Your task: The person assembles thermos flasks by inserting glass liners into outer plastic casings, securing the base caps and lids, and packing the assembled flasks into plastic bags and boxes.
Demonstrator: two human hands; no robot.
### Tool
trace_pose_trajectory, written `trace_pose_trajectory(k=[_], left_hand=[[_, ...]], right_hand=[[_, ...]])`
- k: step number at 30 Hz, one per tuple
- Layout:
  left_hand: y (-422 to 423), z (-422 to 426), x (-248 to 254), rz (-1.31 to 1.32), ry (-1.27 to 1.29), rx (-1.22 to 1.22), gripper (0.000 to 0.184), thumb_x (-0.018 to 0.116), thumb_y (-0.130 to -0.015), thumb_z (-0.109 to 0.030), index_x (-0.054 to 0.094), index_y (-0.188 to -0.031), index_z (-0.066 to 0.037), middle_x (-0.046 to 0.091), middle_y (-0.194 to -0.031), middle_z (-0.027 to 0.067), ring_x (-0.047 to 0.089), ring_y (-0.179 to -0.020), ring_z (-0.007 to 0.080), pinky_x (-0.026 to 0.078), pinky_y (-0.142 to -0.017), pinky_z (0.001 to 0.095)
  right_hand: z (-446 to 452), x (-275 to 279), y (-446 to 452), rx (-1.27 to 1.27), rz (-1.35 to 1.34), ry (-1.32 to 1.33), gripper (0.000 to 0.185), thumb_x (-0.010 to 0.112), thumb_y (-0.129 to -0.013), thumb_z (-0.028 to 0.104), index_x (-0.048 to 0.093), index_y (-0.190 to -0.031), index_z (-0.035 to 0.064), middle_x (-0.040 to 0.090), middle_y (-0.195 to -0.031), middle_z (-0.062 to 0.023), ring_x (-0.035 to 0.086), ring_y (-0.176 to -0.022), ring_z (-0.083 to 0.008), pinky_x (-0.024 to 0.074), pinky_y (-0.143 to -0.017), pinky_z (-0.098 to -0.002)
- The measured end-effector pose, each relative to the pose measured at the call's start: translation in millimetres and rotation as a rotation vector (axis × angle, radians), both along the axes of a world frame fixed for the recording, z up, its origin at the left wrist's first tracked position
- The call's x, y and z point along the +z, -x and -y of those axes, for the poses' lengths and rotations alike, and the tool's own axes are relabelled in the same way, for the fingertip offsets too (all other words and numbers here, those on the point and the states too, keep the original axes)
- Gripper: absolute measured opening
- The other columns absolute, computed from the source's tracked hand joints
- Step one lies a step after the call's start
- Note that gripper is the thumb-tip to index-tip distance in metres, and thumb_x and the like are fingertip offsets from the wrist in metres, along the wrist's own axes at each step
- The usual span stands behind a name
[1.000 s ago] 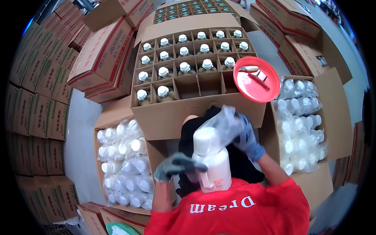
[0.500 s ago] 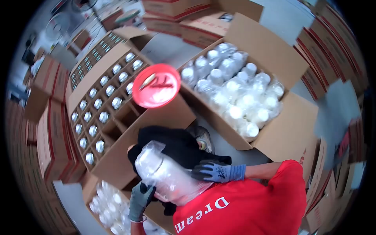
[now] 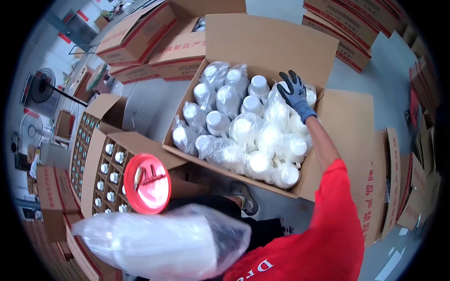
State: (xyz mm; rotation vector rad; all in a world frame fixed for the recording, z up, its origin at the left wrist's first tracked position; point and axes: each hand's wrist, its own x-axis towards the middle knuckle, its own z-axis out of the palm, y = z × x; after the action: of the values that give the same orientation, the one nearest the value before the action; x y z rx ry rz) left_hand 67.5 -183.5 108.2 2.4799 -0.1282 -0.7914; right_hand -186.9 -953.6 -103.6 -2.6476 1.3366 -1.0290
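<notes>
A: Spot the wrapped bottle (image 3: 161,243)?

B: Yes, white inside a clear bag (image 3: 234,232). Lies almost level over the lap, just beyond the near edge of the divided carton (image 3: 136,143).

A: Pointing which way?

B: Runs lengthwise from left to right, dipping slightly rightward. Tapers toward the left, with the broader end toward the red shirt (image 3: 304,243). Can't make out a cap through the blur.

A: Gripped by the left hand?

B: Can't tell. Can't see that hand or its fingers, nor any support under the bottle.

A: And the gloved right hand (image 3: 296,97)?

B: Reaches over the far right corner of the open carton (image 3: 267,42), well apart from the wrapped bottle. Keeps nothing visible in grasp: fingers open and spread above the bagged bottles (image 3: 226,100). Can't judge any contact.

A: Anything near the wrapped bottle?

B: Yes, a red dish (image 3: 152,199) at the near right corner of the divided carton, holding a light-handled tool (image 3: 138,179) and a dark red tool (image 3: 152,180). Look left of the dish for white-capped bottles (image 3: 114,177), upright in compartments.
</notes>
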Motion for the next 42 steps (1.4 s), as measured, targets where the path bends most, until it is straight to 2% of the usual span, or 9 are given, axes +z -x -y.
trace_pose_trajectory(k=[3,8,12,16,20,27,29,34,42], left_hand=[[-38.8,64.9,-8.7,0.109,0.060,-0.053,0.022,0.065,-0.084,-0.004,0.059,-0.104,0.001,0.062,-0.090,0.0068,0.059,-0.081,0.0181,0.050,-0.068,0.0331],[-87.5,182.7,-46.3,0.176,0.256,-0.265,0.026,0.061,-0.084,0.001,0.060,-0.111,0.002,0.064,-0.098,0.0092,0.061,-0.090,0.0209,0.052,-0.074,0.0351],[-91.5,281.5,-65.5,0.201,0.375,-0.486,0.030,0.059,-0.085,0.005,0.060,-0.115,0.002,0.065,-0.104,0.0112,0.063,-0.096,0.0241,0.052,-0.079,0.0363],[-69.2,370.4,-77.3,0.549,0.286,-0.700,0.018,0.066,-0.081,0.000,0.069,-0.099,0.000,0.069,-0.097,0.0134,0.065,-0.095,0.0309,0.051,-0.090,0.0392],[-59.4,417.6,-102.0,-0.018,0.721,-0.539,0.041,0.065,-0.084,0.004,0.054,-0.124,0.003,0.062,-0.117,0.0130,0.063,-0.102,0.0251,0.053,-0.088,0.0377],[-52.7,482.7,-144.6,-0.548,1.092,-0.164,0.021,0.062,-0.080,0.008,0.068,-0.100,0.005,0.069,-0.102,0.0127,0.066,-0.096,0.0253,0.054,-0.084,0.0398],[-49.8,504.3,-151.0,-0.517,1.105,-0.238,0.020,0.060,-0.080,0.009,0.068,-0.098,0.005,0.069,-0.102,0.0126,0.068,-0.094,0.0267,0.056,-0.084,0.0404],[-51.9,561.6,-199.5,-0.275,0.961,-0.783,0.027,0.056,-0.096,-0.009,0.054,-0.113,0.012,0.068,-0.102,0.0158,0.072,-0.085,0.0320,0.057,-0.073,0.0343],[35.6,696.2,-247.6,-0.724,0.980,-0.711,0.023,0.068,-0.089,-0.011,0.057,-0.107,-0.002,0.060,-0.091,0.0020,0.063,-0.077,0.0124,0.053,-0.065,0.0253]], right_hand=[[-6.0,-80.9,-7.7,0.165,-0.294,-0.477,0.071,0.055,-0.086,0.061,0.045,-0.142,0.0188,0.041,-0.147,-0.0165,0.040,-0.131,-0.0399,0.0346,-0.105,-0.0529],[-115.5,0.7,-4.0,0.427,-0.987,-0.865,0.080,0.062,-0.081,0.057,0.041,-0.147,0.0175,0.035,-0.152,-0.0188,0.036,-0.138,-0.0392,0.0326,-0.110,-0.0552],[-41.8,40.3,6.7,0.278,0.227,-0.429,0.034,0.067,-0.087,0.028,0.062,-0.116,0.0104,0.066,-0.109,-0.0117,0.068,-0.095,-0.0289,0.0546,-0.077,-0.0388],[45.6,-48.6,16.7,-0.288,0.762,-1.263,0.022,0.059,-0.092,0.024,0.065,-0.099,0.0039,0.069,-0.094,-0.0156,0.069,-0.085,-0.0298,0.0548,-0.068,-0.0379],[90.5,-204.4,29.7,-0.451,-0.310,-0.890,0.030,0.045,-0.095,0.029,0.068,-0.100,0.0091,0.070,-0.102,-0.0191,0.067,-0.090,-0.0333,0.0530,-0.074,-0.0416],[99.8,-246.6,45.7,-0.239,0.500,-1.567,0.024,0.052,-0.092,0.023,0.062,-0.112,0.0132,0.066,-0.092,-0.0108,0.063,-0.072,-0.0273,0.0539,-0.069,-0.0390],[46.5,-81.8,20.5,-0.254,0.432,-1.455,0.025,0.060,-0.090,0.027,0.059,-0.113,0.0186,0.061,-0.089,-0.0031,0.059,-0.075,-0.0187,0.0512,-0.065,-0.0375],[7.7,40.4,74.8,-0.070,0.924,-1.125,0.037,0.066,-0.091,0.015,0.057,-0.126,0.0080,0.063,-0.114,-0.0022,0.062,-0.100,-0.0131,0.0543,-0.081,-0.0289],[-123.3,96.3,103.1,-0.123,1.128,-0.492,0.051,0.060,-0.092,0.003,0.045,-0.141,-0.0003,0.057,-0.126,-0.0077,0.057,-0.109,-0.0164,0.0488,-0.089,-0.0297]])
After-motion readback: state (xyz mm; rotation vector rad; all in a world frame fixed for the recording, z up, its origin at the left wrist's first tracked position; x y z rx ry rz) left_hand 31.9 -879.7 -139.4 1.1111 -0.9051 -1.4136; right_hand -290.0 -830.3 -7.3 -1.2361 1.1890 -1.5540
